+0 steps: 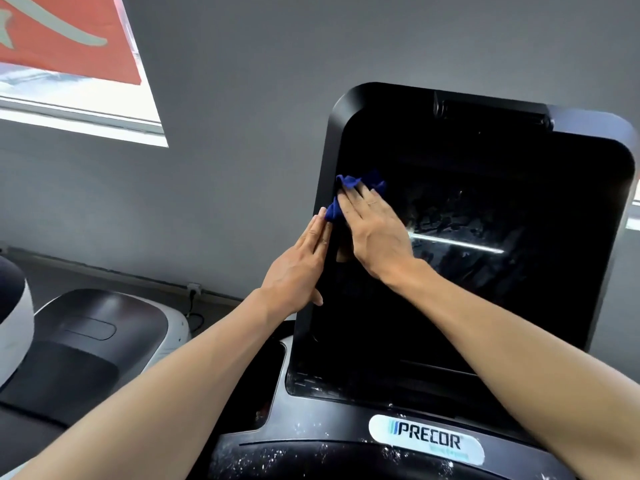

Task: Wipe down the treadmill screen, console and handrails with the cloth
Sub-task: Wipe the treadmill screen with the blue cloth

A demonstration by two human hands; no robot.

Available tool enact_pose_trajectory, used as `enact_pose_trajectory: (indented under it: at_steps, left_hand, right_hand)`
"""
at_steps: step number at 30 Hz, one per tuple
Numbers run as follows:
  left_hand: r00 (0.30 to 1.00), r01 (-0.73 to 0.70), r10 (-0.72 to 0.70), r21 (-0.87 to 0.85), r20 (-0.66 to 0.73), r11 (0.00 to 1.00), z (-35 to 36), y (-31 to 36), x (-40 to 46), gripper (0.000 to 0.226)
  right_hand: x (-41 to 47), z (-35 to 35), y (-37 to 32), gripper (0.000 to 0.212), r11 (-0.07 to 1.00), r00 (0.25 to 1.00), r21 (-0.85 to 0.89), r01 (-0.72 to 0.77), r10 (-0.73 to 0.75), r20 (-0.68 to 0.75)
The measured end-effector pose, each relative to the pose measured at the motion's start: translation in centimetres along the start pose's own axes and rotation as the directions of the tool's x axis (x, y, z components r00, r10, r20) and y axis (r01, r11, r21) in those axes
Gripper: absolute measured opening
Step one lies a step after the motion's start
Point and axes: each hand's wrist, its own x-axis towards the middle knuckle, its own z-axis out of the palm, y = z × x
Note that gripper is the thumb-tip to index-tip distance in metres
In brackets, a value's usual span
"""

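Blue cloth (349,194) pressed on the screen (485,237) by right hand (375,230).

The cloth (349,194) is dark blue. The screen (467,244) is black, the console (311,452) black with white specks. The wall (242,98) is grey, the banner (65,32) red.

Soft daylight from window (79,109); streak glare on screen (485,271).
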Motion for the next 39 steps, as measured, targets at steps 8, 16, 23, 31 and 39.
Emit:
enact_pose_trajectory:
  at_steps: [8,16,23,31,39]
  left_hand:
    - [0.999,0.009,-0.011,0.050,0.034,0.999,-0.3,0.3,0.0,0.155]
    - [0.998,0.018,-0.022,0.081,0.056,0.997,-0.7,0.6,0.0,0.152]
    - [0.998,0.024,-0.032,0.136,0.055,0.990,-0.8,1.0,0.1,0.152]
    - [0.995,0.071,-0.084,0.190,0.061,0.979,-0.8,1.8,0.1,0.152]
    - [0.988,0.118,-0.139,0.243,0.068,0.963,-0.8,2.5,0.2,0.154]
  right_hand:
    - [1.6,-0.5,-0.4,0.061,0.995,0.994,0.031,-0.091,0.093,-0.050]
    - [3.3,-2.3,3.8,0.056,0.977,0.971,0.014,-0.213,0.213,-0.111]
    - [2.8,-1.4,2.2,0.058,0.999,0.999,-0.024,-0.021,0.020,-0.036]
    - [-0.4,-1.0,2.8,0.060,0.996,0.995,0.001,-0.090,0.090,-0.034]
    - [2.0,-1.8,3.5,0.061,0.957,0.952,0.006,-0.291,0.290,-0.104]
